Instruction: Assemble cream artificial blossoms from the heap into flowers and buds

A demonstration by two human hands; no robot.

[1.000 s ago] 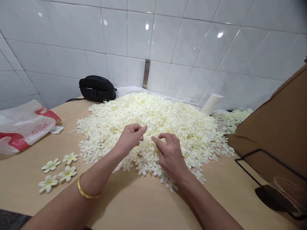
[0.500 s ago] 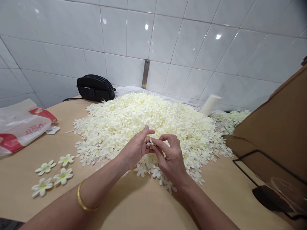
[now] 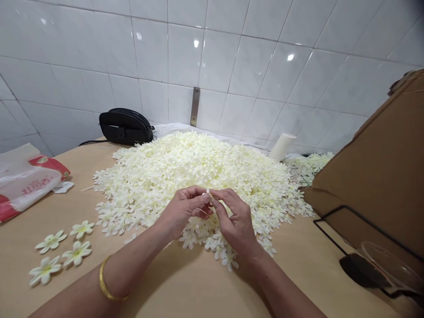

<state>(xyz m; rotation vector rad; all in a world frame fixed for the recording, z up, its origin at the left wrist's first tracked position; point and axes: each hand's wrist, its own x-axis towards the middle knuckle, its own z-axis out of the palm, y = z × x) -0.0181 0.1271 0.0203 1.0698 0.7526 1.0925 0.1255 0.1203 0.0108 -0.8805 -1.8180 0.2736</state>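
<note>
My left hand (image 3: 181, 208) and my right hand (image 3: 236, 219) meet fingertip to fingertip in front of a large heap of pale yellow-white artificial flowers (image 3: 195, 157). Pinched between the fingertips of both is a small white artificial flower (image 3: 208, 191), mostly covered by the fingers. Thumb and forefinger of each hand are closed on it; the other left fingers curl loosely below. A gold bangle (image 3: 103, 280) circles my left wrist. Loose flowers from the heap's front edge (image 3: 228, 258) lie just under my right hand.
Several larger yellow-centred flowers (image 3: 77, 253) lie apart at the left on the brown tabletop (image 3: 185, 287). Behind them is a red and white plastic bag (image 3: 36, 183). A black pouch (image 3: 126, 127) and a white roll (image 3: 282, 148) stand at the back. Cardboard (image 3: 371, 168) and sunglasses (image 3: 364, 270) are at right.
My left fingers have closed from a raised, partly open pose into a pinch on the small flower. My right hand keeps its pinch. The view has shifted slightly.
</note>
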